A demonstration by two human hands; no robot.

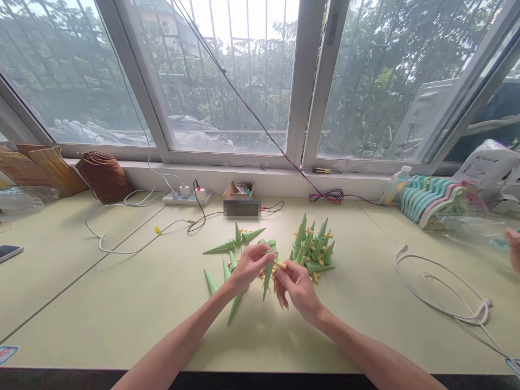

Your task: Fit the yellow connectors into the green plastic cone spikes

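My left hand (254,265) is closed on a green plastic cone (267,279), its tip pointing down toward me. Close against it, my right hand (298,284) pinches a small yellow peg-like piece (281,265) at the cone's wide end. Whether the two pieces are joined is hidden by my fingers. Left of my hands lie several loose green cones (221,248), and more small yellow pieces show partly behind my fingers. To the right stands a cluster of green cones (312,246) with yellow pieces sticking out of them.
Behind my hands stands a small cardboard box (239,189). A power strip (187,198) and cables run along the back. Teal and pink hangers (433,197) and a coiled white cable (442,309) lie right. Another person's hand (514,249) shows at the right edge.
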